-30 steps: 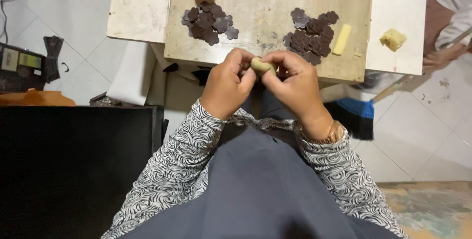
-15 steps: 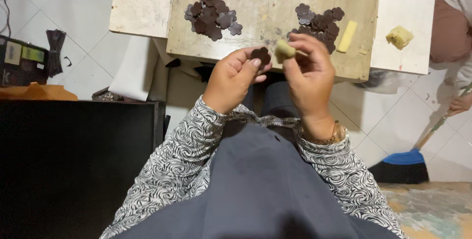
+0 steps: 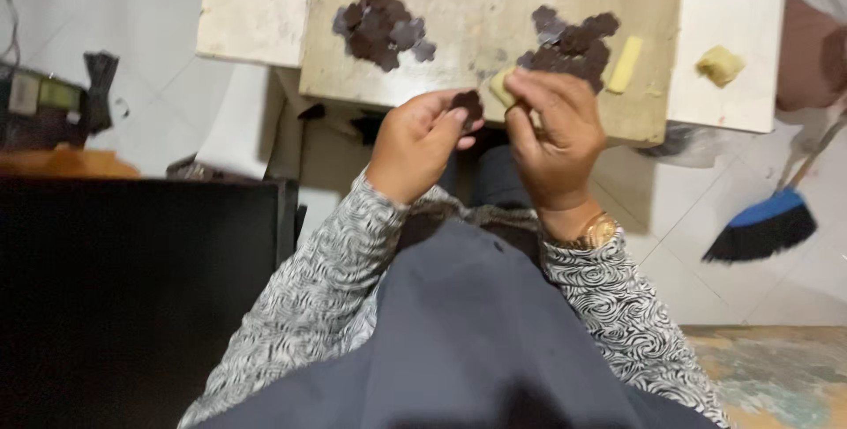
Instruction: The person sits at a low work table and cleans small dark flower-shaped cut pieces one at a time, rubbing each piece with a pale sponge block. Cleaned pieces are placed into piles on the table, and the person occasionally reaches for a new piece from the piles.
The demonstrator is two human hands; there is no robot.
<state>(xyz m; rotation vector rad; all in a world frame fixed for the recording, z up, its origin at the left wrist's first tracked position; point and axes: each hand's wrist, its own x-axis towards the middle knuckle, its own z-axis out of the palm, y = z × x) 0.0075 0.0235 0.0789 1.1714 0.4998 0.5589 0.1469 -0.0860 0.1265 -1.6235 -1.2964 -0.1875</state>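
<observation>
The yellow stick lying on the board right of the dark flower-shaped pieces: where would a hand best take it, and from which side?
Probably across its long sides near the middle, coming from above. The yellow stick lies flat and slightly tilted on the wooden board; its right side is clear, while its left side sits close to the right pile of dark pieces, so fingers should pinch narrowly. The right hand is nearest.

Single head view, looking steeply down, close over lap.

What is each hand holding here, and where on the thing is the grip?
Left hand pinches a dark flower-shaped piece by its edge at the fingertips. Right hand holds a small yellowish block between thumb and fingers.
</observation>
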